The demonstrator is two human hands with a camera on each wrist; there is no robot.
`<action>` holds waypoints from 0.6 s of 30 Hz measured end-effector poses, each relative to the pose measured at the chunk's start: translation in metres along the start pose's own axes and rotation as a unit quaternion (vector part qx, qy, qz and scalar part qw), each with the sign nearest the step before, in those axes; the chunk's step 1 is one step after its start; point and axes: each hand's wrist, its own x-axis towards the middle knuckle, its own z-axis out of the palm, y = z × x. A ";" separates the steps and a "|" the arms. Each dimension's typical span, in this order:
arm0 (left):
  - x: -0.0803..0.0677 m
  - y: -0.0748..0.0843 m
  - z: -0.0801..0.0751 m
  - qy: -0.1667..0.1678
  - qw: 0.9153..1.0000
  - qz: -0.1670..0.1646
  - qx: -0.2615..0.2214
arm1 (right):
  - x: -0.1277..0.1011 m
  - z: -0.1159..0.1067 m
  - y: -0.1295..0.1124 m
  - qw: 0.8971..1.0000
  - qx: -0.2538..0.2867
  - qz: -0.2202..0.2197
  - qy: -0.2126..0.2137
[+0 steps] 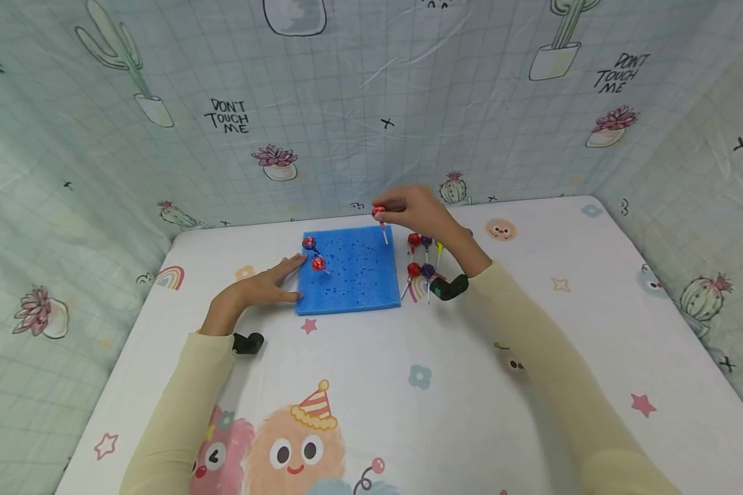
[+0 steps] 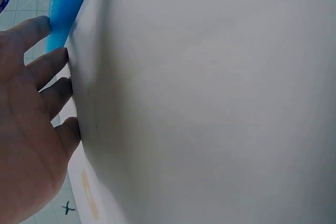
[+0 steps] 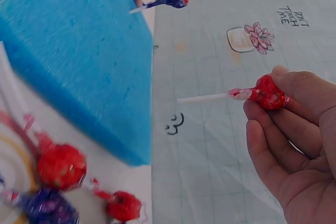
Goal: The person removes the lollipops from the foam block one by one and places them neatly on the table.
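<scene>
red lollipop (image 3: 270, 93) in right hand (image 3: 294, 145)

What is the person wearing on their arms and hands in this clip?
Both arms are covered to the wrist by pale yellow long sleeves: left sleeve, right sleeve. A small black device sits at each wrist: left wrist device, right wrist device. The left hand and right hand are bare, with no gloves or rings visible.

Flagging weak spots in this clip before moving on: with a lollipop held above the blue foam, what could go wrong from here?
1. The right hand pinches the red lollipop by its head, stick free, so the stick may enter tilted.
2. The left hand only rests flat at the edge of the foam pad; a push could slide it.
3. Two lollipops already standing near the left fingers could be knocked.
</scene>
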 end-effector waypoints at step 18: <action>-0.003 0.002 0.003 0.001 1.000 0.000 -0.001 | -0.045 -0.024 0.030 0.999 -0.043 0.028 0.018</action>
